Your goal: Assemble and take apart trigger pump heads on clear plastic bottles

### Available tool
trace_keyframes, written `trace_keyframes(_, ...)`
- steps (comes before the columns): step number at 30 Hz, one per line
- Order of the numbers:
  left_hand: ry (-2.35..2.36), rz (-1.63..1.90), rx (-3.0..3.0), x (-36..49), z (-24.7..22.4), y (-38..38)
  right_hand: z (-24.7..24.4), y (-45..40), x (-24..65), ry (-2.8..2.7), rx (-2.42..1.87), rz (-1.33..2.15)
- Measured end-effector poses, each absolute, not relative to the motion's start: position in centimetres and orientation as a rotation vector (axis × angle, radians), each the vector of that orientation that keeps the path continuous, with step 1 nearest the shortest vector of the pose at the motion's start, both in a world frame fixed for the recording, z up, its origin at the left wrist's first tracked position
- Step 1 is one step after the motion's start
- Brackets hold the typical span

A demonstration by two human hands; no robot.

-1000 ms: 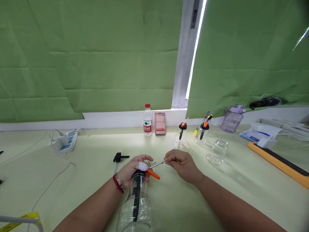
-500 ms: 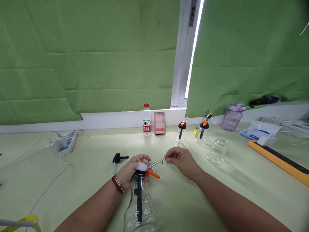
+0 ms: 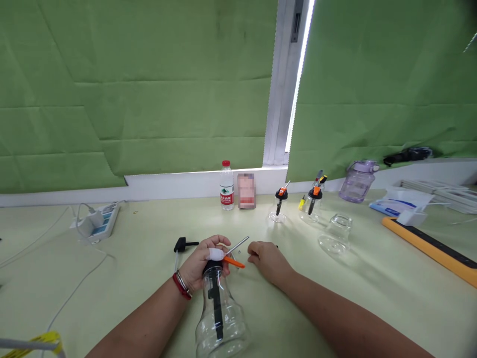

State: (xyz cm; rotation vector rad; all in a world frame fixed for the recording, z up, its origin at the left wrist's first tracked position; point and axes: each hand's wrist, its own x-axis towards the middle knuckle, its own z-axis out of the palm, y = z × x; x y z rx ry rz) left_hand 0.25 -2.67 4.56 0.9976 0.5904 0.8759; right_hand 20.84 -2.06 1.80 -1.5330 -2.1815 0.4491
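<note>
My left hand point(image 3: 208, 258), its thumb wrapped in white tape, is closed round the black top of a clear bottle point(image 3: 223, 320). The bottle leans toward me, with a dark tube inside. From the top stick out an orange lever point(image 3: 234, 262) and a thin metal tube point(image 3: 238, 245), which slants up to the right. Lower, beside the tabletop, my right hand point(image 3: 270, 261) has curled, pinched fingers; what they hold, if anything, is hidden. A tiny piece point(image 3: 239, 251) lies between the hands. Left of my left hand is a black nozzle-like part point(image 3: 181, 244) with a pale tube.
Two black tops with orange levers point(image 3: 282, 193) point(image 3: 316, 192) stand in upturned clear vessels at the back. Nearby lies a clear bottle point(image 3: 340, 227). A water bottle point(image 3: 226, 186), a purple jug point(image 3: 358, 181), an orange-and-black bar point(image 3: 428, 248) and a power strip point(image 3: 106, 221) surround the work area.
My right hand has left the metal tube's end and moved down toward the tabletop. The metal tube now points more steeply upward, and the bottle has shifted slightly right.
</note>
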Motion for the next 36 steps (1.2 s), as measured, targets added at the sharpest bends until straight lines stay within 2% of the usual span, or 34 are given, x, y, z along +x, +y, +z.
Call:
trace_keyframes(12, 0.631, 0.956, 0.975, 0.5, 5.0, -3.0, 2.7, -2.3, 21.9, -1.936, -1.425, 0.513)
trace_keyframes(14, 0.685, 1.073, 0.959, 0.8, 5.1, -3.2, 3.4, -2.9, 22.4, -1.795, -1.345, 0.749)
trace_keyframes(19, 0.906, 1.464, 0.823, 1.6, 5.6, -3.4, 5.2, -5.1, 22.4, -1.412, -0.994, 1.773)
trace_keyframes(21, 0.95, 1.51, 0.813, 1.9, 5.8, -3.6, 5.9, -5.9, 21.9, -1.254, -0.838, 2.001)
trace_keyframes(23, 0.961, 1.482, 0.835, 2.1, 5.9, -3.7, 6.4, -6.4, 21.4, -1.112, -0.776, 2.039)
trace_keyframes(31, 1.012, 1.134, 1.16, 2.8, 5.9, -4.7, 6.5, -5.2, 21.5, -0.818, -0.887, 1.755)
trace_keyframes(36, 1.186, 1.249, 1.302, 2.6, 5.7, -4.6, 6.7, -5.8, 21.4, -0.83, -0.901, 1.881)
